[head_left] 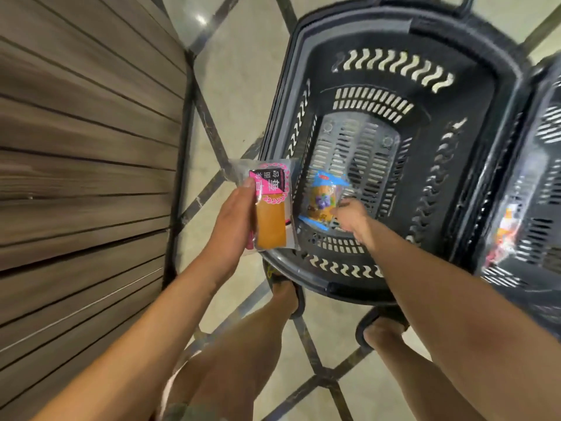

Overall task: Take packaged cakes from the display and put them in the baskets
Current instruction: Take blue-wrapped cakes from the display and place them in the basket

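Tiles (243, 86), left hand (235, 218) gripping pink cake (271, 214) (right hand (352, 217), blue cake (321, 199))

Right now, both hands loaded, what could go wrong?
Pink package in the left grip sits over the rim of the basket, partly outside; released there, it may fall to the floor. Blue package in the right grip is held by one side inside the basket; it could slip out early.

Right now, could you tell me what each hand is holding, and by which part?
The left hand grips the pink-labelled cake packet along its left edge. The right hand pinches the blue-wrapped cake packet at its right edge, over the black basket.
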Demonstrator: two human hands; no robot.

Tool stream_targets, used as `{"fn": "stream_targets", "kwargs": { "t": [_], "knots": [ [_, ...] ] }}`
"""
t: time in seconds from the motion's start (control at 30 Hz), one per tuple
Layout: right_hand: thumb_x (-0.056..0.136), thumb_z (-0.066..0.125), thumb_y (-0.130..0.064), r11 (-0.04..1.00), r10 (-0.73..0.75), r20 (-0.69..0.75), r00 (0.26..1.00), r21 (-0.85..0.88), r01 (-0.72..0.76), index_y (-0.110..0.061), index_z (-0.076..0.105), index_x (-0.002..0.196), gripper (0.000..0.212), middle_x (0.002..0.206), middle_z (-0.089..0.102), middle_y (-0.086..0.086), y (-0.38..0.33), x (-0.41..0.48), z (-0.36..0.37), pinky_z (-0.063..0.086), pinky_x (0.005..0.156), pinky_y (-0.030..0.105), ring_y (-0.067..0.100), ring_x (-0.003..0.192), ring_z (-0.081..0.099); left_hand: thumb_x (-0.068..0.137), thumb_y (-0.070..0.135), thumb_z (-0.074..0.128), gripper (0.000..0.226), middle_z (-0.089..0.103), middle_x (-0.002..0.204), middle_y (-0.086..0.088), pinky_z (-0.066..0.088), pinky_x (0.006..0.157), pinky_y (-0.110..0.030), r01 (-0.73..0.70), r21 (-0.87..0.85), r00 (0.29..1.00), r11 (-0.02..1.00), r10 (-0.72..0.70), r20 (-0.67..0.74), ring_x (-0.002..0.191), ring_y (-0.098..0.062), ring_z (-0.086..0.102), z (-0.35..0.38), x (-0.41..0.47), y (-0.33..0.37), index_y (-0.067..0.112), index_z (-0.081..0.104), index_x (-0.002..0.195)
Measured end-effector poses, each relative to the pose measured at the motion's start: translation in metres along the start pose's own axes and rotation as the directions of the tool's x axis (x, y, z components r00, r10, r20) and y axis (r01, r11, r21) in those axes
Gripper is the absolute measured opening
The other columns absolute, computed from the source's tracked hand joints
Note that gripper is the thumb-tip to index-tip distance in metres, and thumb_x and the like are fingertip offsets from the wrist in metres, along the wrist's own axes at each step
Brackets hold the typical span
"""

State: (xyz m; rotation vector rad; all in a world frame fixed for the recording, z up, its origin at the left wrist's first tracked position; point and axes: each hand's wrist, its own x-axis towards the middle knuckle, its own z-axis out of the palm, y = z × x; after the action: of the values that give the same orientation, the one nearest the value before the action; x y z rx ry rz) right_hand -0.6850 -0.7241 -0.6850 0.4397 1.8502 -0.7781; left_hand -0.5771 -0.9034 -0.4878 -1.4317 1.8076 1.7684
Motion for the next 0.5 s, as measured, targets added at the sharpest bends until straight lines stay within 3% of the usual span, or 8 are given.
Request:
{"fn": "stream_targets", "kwargs": {
  "t": [0.07,0.13,0.23,0.3,0.37,0.5],
  "knots": [
    [0.097,0.062,-0.006,0.999,-0.043,0.032,0.999,0.034,0.042,-0.013,0.058,0.113,0.017,0.085,0.058,-0.001,-0.012,-0.04,-0.022,0.05,0.069,0.03,0.018,0.083,0.058,0.108,0.055,0.035,0.041,0.07,0.085,0.011,0.048,0.057,-0.015,0.004,0.001,1.0,1.0,-0.004,0.003,0.067,0.004,0.064,0.008,-0.018,0.02,0.028,0.066,0.103],
    [0.098,0.06,-0.006,0.994,-0.095,0.059,0.994,0.052,0.092,-0.011,0.058,0.113,0.015,0.088,0.059,0.001,-0.025,-0.078,-0.043,0.046,0.06,0.022,0.011,0.071,0.053,0.108,0.055,0.034,0.042,0.066,0.074,0.013,0.046,0.055,-0.016,-0.01,0.009,1.0,1.0,0.01,0.012,0.06,0.006,0.06,0.015,-0.038,0.039,0.028,0.065,0.097],
    [0.098,0.063,-0.006,0.979,-0.185,0.038,0.982,0.092,0.181,0.009,0.064,0.121,0.028,0.08,0.058,0.005,-0.056,-0.144,-0.082,0.037,0.045,0.014,0.009,0.061,0.047,0.107,0.059,0.034,0.048,0.073,0.08,0.009,0.05,0.075,-0.03,-0.024,-0.003,0.997,1.0,0.024,0.071,0.073,-0.001,0.066,0.025,-0.076,0.072,0.028,0.07,0.098],
    [0.09,0.07,-0.009,0.954,-0.239,0.077,0.968,0.204,0.22,0.0,0.068,0.11,0.022,0.076,0.056,0.003,-0.082,-0.202,-0.115,0.039,0.053,0.021,0.013,0.064,0.05,0.103,0.066,0.037,0.055,0.077,0.093,0.001,0.051,0.09,-0.037,-0.054,-0.014,0.993,0.998,0.055,0.106,0.082,-0.006,0.069,0.03,-0.106,0.099,0.024,0.072,0.109],
    [0.093,0.065,-0.011,0.913,-0.289,0.106,0.951,0.331,0.24,-0.017,0.062,0.094,0.007,0.086,0.06,0.006,-0.106,-0.261,-0.149,0.044,0.065,0.03,0.018,0.073,0.057,0.094,0.076,0.041,0.059,0.078,0.106,-0.001,0.052,0.104,-0.048,-0.076,-0.024,0.987,0.997,0.079,0.138,0.1,-0.017,0.073,0.035,-0.139,0.13,0.03,0.075,0.112],
    [0.108,0.044,-0.012,0.778,-0.368,0.065,0.928,0.568,0.269,-0.018,0.053,0.09,0.021,0.08,0.066,-0.001,-0.145,-0.372,-0.214,0.045,0.06,0.026,0.015,0.064,0.06,0.087,0.089,0.039,0.068,0.076,0.116,-0.001,0.049,0.105,-0.057,-0.167,0.031,0.969,0.985,0.158,0.191,0.114,-0.025,0.07,0.048,-0.195,0.186,0.036,0.073,0.113]
  ]
}}
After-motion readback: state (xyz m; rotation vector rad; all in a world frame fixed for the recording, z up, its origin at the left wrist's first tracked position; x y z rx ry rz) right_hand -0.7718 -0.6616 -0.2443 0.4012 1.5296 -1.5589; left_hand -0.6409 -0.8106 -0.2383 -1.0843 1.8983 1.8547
